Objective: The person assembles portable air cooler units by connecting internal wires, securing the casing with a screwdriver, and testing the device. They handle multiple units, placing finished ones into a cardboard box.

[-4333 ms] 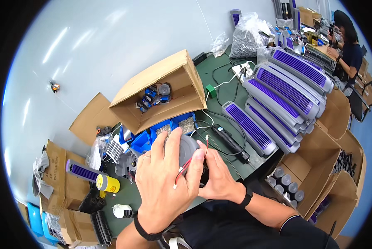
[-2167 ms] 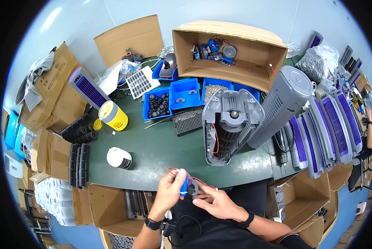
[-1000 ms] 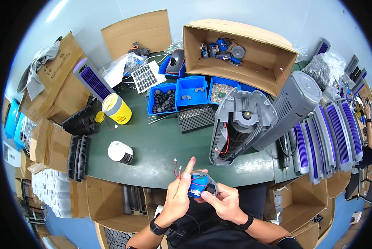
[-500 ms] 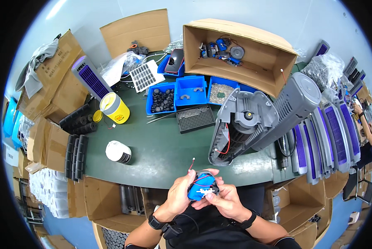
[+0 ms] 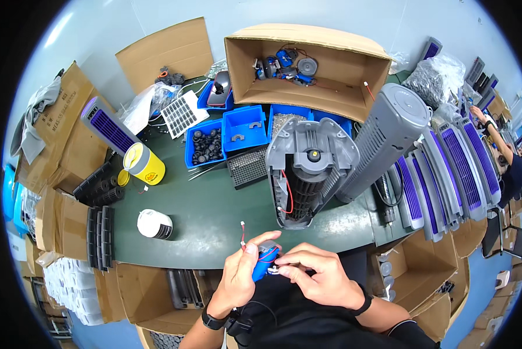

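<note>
My left hand (image 5: 238, 276) is closed round a small blue motor (image 5: 262, 269) with a grey end, just off the table's front edge. Its red lead (image 5: 243, 232) sticks up past my thumb and ends in a white plug. From the right, my right hand (image 5: 322, 278) pinches at a small white fitting (image 5: 272, 270) on the motor's side; my fingers partly cover it. Beyond my hands a grey fan housing (image 5: 344, 152) stands opened, with a black blower wheel (image 5: 303, 196) and a red wire inside.
Blue bins (image 5: 244, 116) with small parts stand behind a black tray (image 5: 247, 167). A cardboard box (image 5: 354, 104) holds more motors. A white tub (image 5: 154, 224) and a yellow canister (image 5: 146, 166) stand on the left. Purple-grilled housings (image 5: 460, 154) line the right side, near another person (image 5: 505, 154).
The motor has been turned, so its broad blue side no longer faces up. My right hand has shifted from cradling it to pinching the white fitting. The whole view has swung slightly.
</note>
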Tool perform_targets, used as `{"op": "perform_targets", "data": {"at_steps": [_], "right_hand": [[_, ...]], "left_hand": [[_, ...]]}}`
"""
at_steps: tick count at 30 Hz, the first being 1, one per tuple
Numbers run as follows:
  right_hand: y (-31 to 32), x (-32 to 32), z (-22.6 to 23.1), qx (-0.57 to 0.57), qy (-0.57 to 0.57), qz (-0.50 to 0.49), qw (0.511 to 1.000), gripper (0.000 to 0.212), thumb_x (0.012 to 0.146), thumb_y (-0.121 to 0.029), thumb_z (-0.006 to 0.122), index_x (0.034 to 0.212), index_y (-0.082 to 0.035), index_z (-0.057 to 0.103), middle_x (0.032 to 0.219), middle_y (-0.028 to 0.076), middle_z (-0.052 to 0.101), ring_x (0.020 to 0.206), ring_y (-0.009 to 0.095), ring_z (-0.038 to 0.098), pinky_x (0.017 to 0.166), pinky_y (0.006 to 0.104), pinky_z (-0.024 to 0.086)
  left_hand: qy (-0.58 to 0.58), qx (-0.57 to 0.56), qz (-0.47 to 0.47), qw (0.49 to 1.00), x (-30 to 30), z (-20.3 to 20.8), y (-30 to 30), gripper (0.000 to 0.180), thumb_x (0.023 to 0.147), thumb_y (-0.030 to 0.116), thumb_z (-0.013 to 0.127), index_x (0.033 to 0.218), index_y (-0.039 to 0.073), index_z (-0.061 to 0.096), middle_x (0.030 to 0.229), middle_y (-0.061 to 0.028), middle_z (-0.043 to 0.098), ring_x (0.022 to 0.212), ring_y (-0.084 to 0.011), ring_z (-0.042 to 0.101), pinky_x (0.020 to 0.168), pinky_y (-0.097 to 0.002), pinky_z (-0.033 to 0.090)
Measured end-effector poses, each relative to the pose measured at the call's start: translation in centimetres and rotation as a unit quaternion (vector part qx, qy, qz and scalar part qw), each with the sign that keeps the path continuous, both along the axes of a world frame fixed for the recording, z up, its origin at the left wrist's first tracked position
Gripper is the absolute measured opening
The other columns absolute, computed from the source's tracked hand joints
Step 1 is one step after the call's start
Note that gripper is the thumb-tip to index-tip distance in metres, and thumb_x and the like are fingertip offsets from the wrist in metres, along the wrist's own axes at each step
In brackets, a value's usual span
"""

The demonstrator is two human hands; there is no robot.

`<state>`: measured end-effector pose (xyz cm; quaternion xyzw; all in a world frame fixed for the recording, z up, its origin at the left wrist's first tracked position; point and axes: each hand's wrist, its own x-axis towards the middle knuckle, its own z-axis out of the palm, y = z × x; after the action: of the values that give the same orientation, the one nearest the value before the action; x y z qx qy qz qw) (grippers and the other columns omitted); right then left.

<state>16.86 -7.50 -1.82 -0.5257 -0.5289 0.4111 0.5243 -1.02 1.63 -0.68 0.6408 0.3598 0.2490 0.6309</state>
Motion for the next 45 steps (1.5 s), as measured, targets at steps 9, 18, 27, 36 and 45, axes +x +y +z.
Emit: {"op": "perform_targets", "data": {"at_steps": [9, 18, 27, 36, 45], "right_hand": [[-0.2, 0.4, -1.4, -0.082, 0.104, 0.099, 0.986, 0.016, 0.1, 0.0, 0.066, 0.115, 0.004, 0.07, 0.099, 0.011, 0.07, 0.082, 0.016, 0.072, 0.072, 0.0286, 0.061], [-0.1, -0.6, -3.4, -0.143, 0.302, -0.008, 0.943, 0.015, 0.102, -0.002, 0.066, 0.113, 0.008, 0.067, 0.099, 0.015, 0.074, 0.086, 0.021, 0.076, 0.075, 0.0349, 0.067], [0.8, -1.4, -3.5, -0.146, 0.329, -0.091, 0.929, 0.011, 0.099, -0.003, 0.07, 0.104, 0.006, 0.066, 0.091, 0.015, 0.075, 0.077, 0.02, 0.076, 0.067, 0.0328, 0.066], [1.7, -2.1, -3.8, -0.133, 0.342, -0.105, 0.924, 0.013, 0.097, -0.004, 0.073, 0.094, 0.003, 0.063, 0.084, 0.014, 0.073, 0.071, 0.019, 0.075, 0.06, 0.0323, 0.065], [2.0, -2.9, -4.7, -0.132, 0.385, -0.096, 0.908, 0.014, 0.097, -0.005, 0.074, 0.094, 0.002, 0.062, 0.083, 0.015, 0.073, 0.068, 0.019, 0.074, 0.057, 0.0333, 0.065]], "left_hand": [[-0.043, 0.025, 0.018, 0.999, 0.4, -1.2, 0.0, 0.059, 0.117, 0.034, 0.024, 0.15, -0.005, 0.053, 0.118, -0.0144, 0.071, 0.104, -0.0182, 0.067, 0.095, -0.0315, 0.052], [-0.105, -0.014, 0.069, 0.992, 1.5, -1.4, 0.3, 0.069, 0.115, 0.042, 0.024, 0.152, -0.014, 0.04, 0.115, -0.0233, 0.071, 0.102, -0.0313, 0.072, 0.092, -0.0415, 0.059], [-0.131, -0.03, 0.061, 0.989, 2.2, -3.0, -0.2, 0.065, 0.116, 0.041, 0.022, 0.147, -0.007, 0.054, 0.121, -0.0192, 0.07, 0.109, -0.0257, 0.07, 0.1, -0.0385, 0.054], [-0.042, 0.075, 0.09, 0.992, 2.2, -2.2, -1.0, 0.066, 0.115, 0.037, 0.02, 0.135, -0.008, 0.063, 0.119, -0.0202, 0.072, 0.106, -0.0234, 0.069, 0.098, -0.0364, 0.052], [-0.058, 0.066, 0.162, 0.983, 2.6, -2.4, -0.9, 0.068, 0.113, 0.033, 0.023, 0.112, -0.017, 0.07, 0.109, -0.0245, 0.075, 0.094, -0.0245, 0.072, 0.09, -0.037, 0.056]]}}
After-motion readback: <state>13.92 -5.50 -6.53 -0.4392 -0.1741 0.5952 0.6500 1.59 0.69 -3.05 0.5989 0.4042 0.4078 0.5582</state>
